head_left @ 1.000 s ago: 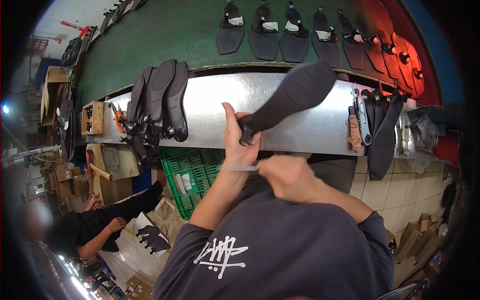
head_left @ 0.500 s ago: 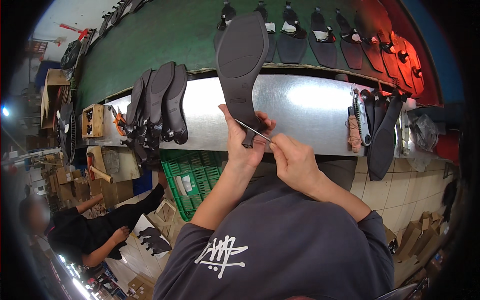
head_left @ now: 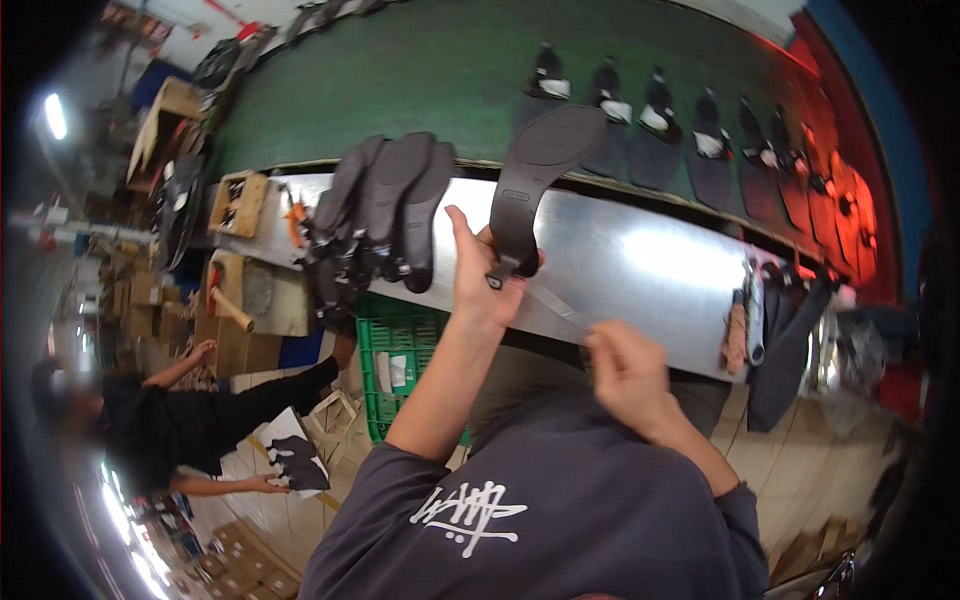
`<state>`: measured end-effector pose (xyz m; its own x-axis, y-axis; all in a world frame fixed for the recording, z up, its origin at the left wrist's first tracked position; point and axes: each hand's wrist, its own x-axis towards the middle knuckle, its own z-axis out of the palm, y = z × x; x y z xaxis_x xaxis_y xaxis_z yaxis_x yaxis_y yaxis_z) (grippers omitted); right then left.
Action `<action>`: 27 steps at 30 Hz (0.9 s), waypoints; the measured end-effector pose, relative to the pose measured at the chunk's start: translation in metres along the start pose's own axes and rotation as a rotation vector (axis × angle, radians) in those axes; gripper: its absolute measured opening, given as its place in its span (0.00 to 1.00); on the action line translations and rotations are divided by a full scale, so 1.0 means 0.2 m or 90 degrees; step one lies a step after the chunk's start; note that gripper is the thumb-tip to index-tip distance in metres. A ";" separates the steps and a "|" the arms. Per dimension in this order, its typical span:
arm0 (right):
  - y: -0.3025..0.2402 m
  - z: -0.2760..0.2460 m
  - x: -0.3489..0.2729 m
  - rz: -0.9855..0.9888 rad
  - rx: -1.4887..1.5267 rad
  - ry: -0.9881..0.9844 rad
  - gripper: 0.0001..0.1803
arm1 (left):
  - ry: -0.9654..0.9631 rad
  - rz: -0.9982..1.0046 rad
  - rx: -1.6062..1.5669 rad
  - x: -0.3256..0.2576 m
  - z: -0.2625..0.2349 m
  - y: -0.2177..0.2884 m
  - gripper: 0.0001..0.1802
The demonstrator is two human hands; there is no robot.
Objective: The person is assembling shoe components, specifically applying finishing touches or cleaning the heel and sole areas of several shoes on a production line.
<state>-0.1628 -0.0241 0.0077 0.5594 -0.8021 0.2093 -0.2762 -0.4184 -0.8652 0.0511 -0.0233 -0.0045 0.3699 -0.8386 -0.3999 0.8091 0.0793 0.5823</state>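
My left hand (head_left: 482, 285) is closed around the heel end of a dark heeled sandal (head_left: 545, 150). Its sole faces up and its toe points away from me, tilted to the right. Below and to the right of the heel, my right hand (head_left: 630, 372) is closed on a thin metal tool (head_left: 560, 306). The tool is smeared by motion, so its exact kind is unclear, and its tip looks apart from the sandal.
Several dark sandals (head_left: 400, 185) lie bunched on the metal ledge (head_left: 640, 270), beside orange-handled pliers (head_left: 297, 217) and a wooden box (head_left: 238, 203). A cutter (head_left: 755, 320) lies at right. More sandals line the green belt (head_left: 400, 80). A co-worker (head_left: 150, 430) sits at left.
My right hand has pulled the tool away from the heel, toward me and to the right. The sandal has come lower and now leans right. The whole view has turned slightly.
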 end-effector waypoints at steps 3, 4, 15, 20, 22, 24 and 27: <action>0.03 -0.12 0.06 0.013 0.031 0.048 0.01 | 0.074 0.128 0.108 -0.01 -0.04 0.32 0.21; 0.04 -0.14 0.06 0.042 0.035 0.050 0.02 | 0.111 0.172 0.154 -0.03 -0.09 0.43 0.17; 0.25 -0.41 0.15 0.082 -0.132 0.159 0.12 | 0.388 0.720 0.993 -0.03 -0.32 1.03 0.22; 0.40 -0.54 0.14 0.164 -0.209 0.184 0.15 | 0.089 0.657 0.996 0.30 0.09 0.59 0.21; 0.44 -0.57 0.12 0.162 -0.329 0.177 0.16 | 0.001 0.618 1.034 0.52 0.23 0.40 0.25; 0.47 -0.57 0.11 0.157 -0.353 0.165 0.17 | 0.003 0.590 1.032 0.84 0.19 0.28 0.31; 0.44 -0.55 0.11 0.120 -0.372 0.133 0.18 | 0.082 0.721 1.086 1.27 0.10 0.20 0.30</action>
<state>-0.2609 -0.1247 -0.0150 0.3117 -0.9260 0.2129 -0.7677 -0.3775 -0.5179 0.1672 -0.2446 -0.0686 0.3797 -0.7471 0.5456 -0.8822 -0.1150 0.4565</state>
